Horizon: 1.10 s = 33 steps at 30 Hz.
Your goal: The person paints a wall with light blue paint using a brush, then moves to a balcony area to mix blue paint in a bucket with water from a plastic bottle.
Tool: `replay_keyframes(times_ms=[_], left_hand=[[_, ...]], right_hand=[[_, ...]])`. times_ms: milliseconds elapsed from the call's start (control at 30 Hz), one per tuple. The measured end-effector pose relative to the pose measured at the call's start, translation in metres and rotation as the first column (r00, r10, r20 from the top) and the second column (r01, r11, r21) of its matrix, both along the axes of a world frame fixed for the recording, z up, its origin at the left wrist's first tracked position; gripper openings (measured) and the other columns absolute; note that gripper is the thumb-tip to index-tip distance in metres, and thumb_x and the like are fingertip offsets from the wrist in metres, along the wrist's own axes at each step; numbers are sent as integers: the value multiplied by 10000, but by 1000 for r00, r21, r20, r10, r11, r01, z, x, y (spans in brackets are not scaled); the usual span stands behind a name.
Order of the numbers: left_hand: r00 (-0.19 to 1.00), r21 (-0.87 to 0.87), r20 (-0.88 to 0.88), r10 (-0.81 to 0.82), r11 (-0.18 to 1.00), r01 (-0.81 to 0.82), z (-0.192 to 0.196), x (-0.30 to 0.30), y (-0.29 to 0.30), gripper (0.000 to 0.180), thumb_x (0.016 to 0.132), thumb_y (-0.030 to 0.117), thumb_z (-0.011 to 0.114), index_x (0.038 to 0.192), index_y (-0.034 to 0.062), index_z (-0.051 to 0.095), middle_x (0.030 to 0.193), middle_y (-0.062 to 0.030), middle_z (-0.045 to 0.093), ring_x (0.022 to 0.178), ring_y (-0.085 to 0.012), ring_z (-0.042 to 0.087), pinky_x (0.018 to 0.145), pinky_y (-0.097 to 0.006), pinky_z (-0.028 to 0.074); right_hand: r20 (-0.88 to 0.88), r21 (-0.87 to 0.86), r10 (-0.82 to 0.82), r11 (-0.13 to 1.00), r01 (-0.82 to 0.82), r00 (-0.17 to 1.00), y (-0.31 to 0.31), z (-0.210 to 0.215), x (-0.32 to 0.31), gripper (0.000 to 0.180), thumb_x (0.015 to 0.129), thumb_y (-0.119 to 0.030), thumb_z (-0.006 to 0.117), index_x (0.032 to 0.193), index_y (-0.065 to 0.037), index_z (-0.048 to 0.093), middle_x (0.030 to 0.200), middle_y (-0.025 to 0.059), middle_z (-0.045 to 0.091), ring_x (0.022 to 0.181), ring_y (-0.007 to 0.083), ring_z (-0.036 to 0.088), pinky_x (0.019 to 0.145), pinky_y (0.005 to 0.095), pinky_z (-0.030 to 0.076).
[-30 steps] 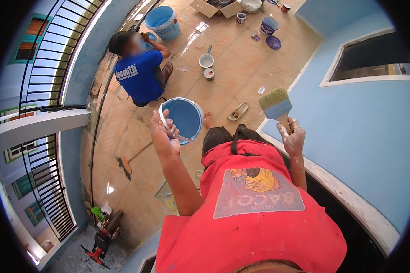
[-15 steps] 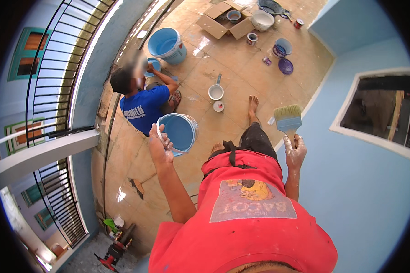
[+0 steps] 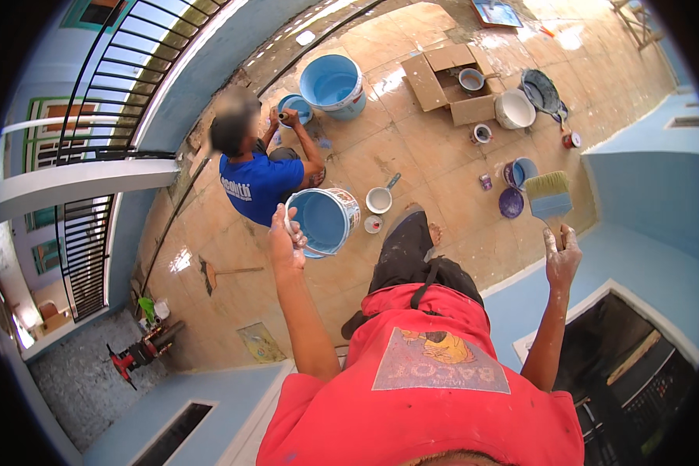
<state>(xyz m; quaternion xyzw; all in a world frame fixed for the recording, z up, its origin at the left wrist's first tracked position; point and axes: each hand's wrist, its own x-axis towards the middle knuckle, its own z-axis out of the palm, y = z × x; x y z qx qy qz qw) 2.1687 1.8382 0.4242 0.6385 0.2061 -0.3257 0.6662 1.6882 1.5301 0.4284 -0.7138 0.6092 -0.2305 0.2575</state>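
On the tiled floor point(image 3: 311, 299) betw. blue walls, I'm watching a person in a red shirt w/ both hands busy. L hand point(image 3: 286, 241): fingers curled round the white handle of a blue bucket point(image 3: 349, 208), so closed on it. Bucket hangs tipped, mouth turned toward the wearer; inside looks blue, liquid level can't tell.

R hand point(image 3: 563, 258): pinched partway closed on a wide brush point(image 3: 550, 196), handle in fingers, bristles up, approx. chest side, well apart from the bucket. Pale spatter on both hands.

Progress, my read: the blue wall point(image 3: 645, 186) at R looks coloured over most of what shows, so a fair bit seems done. Can't tell if any patch lacks colour or wants another coat. No stroke under way rn: brush clear of bucket, no wall contact visible. Bristles look pale; wet or dry, can't tell.

Co-worker point(image 3: 260, 186) in blue shirt crouches past the bucket, w/ a short-handled tool over a small blue tub point(image 3: 295, 102), next to a big blue pail point(image 3: 348, 107). Also out on the tiles: white dipper point(image 3: 379, 200), open cardboard box point(image 3: 423, 81), purple lid point(image 3: 512, 203).
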Motion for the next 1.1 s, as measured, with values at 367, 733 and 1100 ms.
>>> replay_keyframes(times_ms=[367, 733, 1100], left_hand=[[993, 128, -115, -36, 990, 51, -135, 6, -196, 364, 1030, 395, 698, 984, 34, 688, 684, 26, 490, 521, -62, 410, 459, -242, 308], [989, 212, -133, 72, 976, -42, -373, 48, -355, 354, 1004, 339, 719, 1020, -14, 719, 769, 5, 585, 710, -114, 527, 668, -300, 448], [984, 185, -106, 141, 975, -120, -587, 89, -427, 349, 1018, 303, 708, 1150, -20, 697, 797, 16, 550, 635, -71, 454, 567, -251, 385]], right_hand=[[-48, 347, 376, 875, -337, 925, -130, -35, 149, 382, 946, -107, 801, 1258, 79, 683, 1039, 248, 787, 916, 279, 783, 838, 385, 577], [-73, 434, 727, 640, -634, 683, -269, -220, 311, 387, 966, -96, 746, 1308, 68, 670, 1081, 247, 778, 969, 278, 768, 895, 383, 577], [-118, 313, 929, 370, -875, 351, -355, -473, 476, 386, 960, -146, 723, 1307, 18, 679, 1157, 286, 749, 1068, 433, 741, 935, 451, 566]])
